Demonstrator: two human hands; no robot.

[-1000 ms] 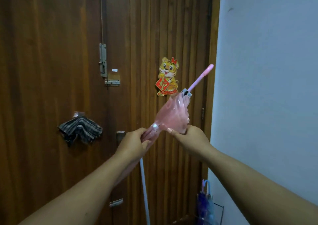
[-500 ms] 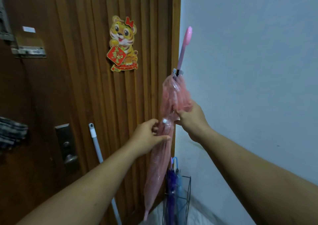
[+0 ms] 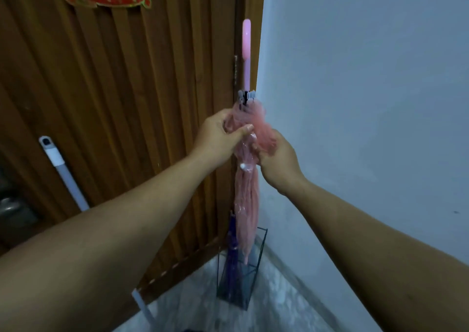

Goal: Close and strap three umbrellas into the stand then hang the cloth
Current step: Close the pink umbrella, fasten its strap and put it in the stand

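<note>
A person holds a closed translucent pink plastic umbrella upright, its straight pink handle pointing to twelve o'clock and its tip hanging down over the black wire umbrella stand on the grey speckled floor. The left hand is clenched around the bunched folds near the top of the canopy, thumb pressing on the plastic. The right hand, at four o'clock from the left, grips the canopy beside a small white snap button. A folded dark purple umbrella already stands inside the stand. At nine o'clock a white pole leans on the ribbed brown wooden door; a pale blue wall fills the right.
</note>
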